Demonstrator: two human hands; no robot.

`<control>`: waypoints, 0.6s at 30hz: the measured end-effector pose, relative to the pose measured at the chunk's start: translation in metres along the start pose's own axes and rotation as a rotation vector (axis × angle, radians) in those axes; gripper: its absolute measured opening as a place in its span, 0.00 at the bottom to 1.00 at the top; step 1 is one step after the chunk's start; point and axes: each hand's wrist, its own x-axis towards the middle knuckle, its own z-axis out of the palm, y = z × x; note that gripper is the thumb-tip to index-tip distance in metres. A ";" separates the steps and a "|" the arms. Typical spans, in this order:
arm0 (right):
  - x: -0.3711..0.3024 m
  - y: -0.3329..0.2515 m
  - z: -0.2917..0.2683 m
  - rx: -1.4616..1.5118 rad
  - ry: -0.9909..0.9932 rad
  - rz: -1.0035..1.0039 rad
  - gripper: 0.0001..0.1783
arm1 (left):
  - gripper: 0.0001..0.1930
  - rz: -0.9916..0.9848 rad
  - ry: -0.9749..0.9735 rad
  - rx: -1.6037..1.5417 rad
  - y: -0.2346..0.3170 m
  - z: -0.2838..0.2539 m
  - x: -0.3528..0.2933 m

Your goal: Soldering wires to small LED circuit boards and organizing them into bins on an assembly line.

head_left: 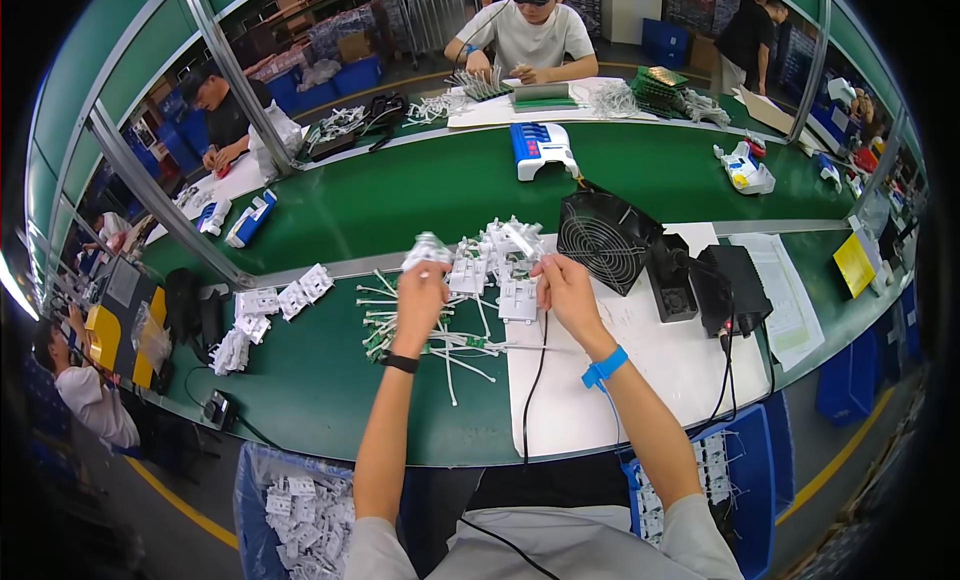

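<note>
My left hand (pixel 424 298) is closed on a small white plastic part (pixel 428 249), which is blurred and raised above the bench. To its right, my right hand (pixel 566 288) pinches at the edge of the white parts; a tilted white plastic piece (pixel 521 240) meets its fingertips. Between and beyond both hands lies a pile of similar white plastic housings (pixel 468 275). Below the pile, a bundle of small green circuit boards with white wires (pixel 385 325) spreads over the green bench, partly hidden behind my left hand. A blue strap (pixel 604 368) circles my right wrist, with a cord hanging from it.
A black fan (pixel 606 238) and black power box (pixel 735 288) stand right, beside a white sheet (pixel 590 400). More white parts (pixel 257 315) lie left. Bins (pixel 745 470) flank my lap. A blue-white device (pixel 541 150) sits on the green conveyor; co-workers sit beyond.
</note>
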 end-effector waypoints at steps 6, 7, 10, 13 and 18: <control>0.004 0.002 -0.010 -0.570 0.036 -0.248 0.17 | 0.15 0.102 0.037 0.592 0.009 0.038 -0.034; 0.003 0.003 -0.012 -0.572 0.035 -0.250 0.17 | 0.16 0.071 0.031 0.735 0.010 0.043 -0.037; 0.003 0.012 -0.019 -0.560 -0.020 -0.258 0.15 | 0.18 0.059 0.017 0.720 0.014 0.050 -0.044; 0.002 0.021 -0.022 -0.569 -0.055 -0.257 0.11 | 0.19 0.023 0.014 0.750 0.016 0.052 -0.042; -0.011 0.021 -0.012 -0.968 -0.004 -0.418 0.11 | 0.13 -0.006 -0.009 0.704 0.009 0.050 -0.040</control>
